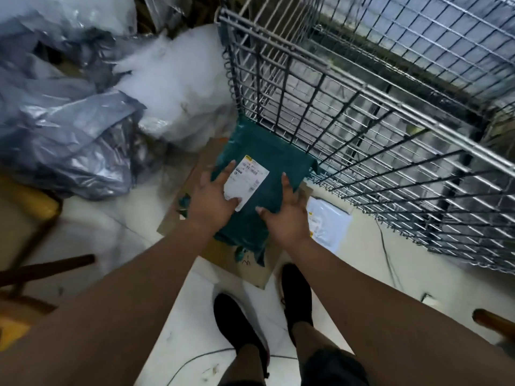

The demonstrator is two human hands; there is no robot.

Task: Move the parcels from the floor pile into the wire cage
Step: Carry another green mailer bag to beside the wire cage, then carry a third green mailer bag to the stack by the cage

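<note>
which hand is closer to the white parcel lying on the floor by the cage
Right. The right hand is on the teal parcel's right edge, just beside the white parcel; the left hand rests farther off on the teal parcel's left side.

A parcel (266,151) lies on cardboard (225,263) before the wire cage (390,107), the bag pile (69,135) at its left.

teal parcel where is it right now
Head view, centre: the teal parcel lies between the left hand and right hand, over cardboard, its far end at a corner of the wire cage.
</note>
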